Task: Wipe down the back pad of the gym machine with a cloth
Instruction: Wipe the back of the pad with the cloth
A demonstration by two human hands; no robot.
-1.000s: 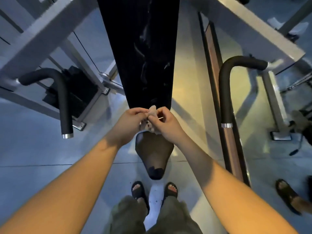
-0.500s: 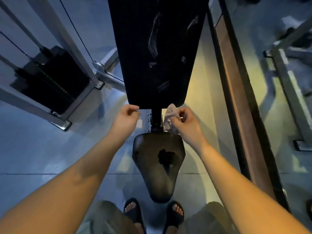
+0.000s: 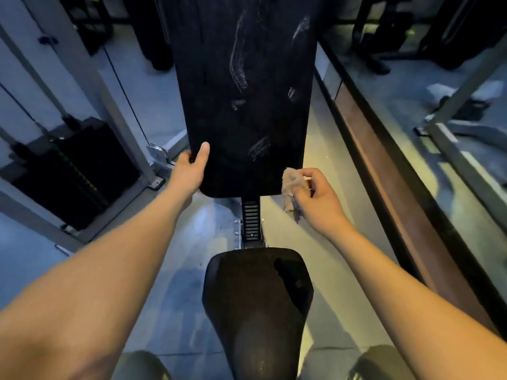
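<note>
- Left hand [image 3: 189,171]: fingers wrapped round the lower left edge of the back pad [image 3: 244,86], thumb on its face.
- Right hand [image 3: 319,200]: fingers pinching a crumpled cloth [image 3: 291,187] at the pad's lower right corner.

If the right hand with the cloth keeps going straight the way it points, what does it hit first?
Probably the lower right corner of the black padded back pad: the right hand points the crumpled beige cloth at it, though depth is unclear.

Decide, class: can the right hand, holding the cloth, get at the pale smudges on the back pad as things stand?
Probably yes. The right hand holds the cloth beside the back pad, with nothing between them. The left hand grips the opposite edge, clear of the smudges.
</note>
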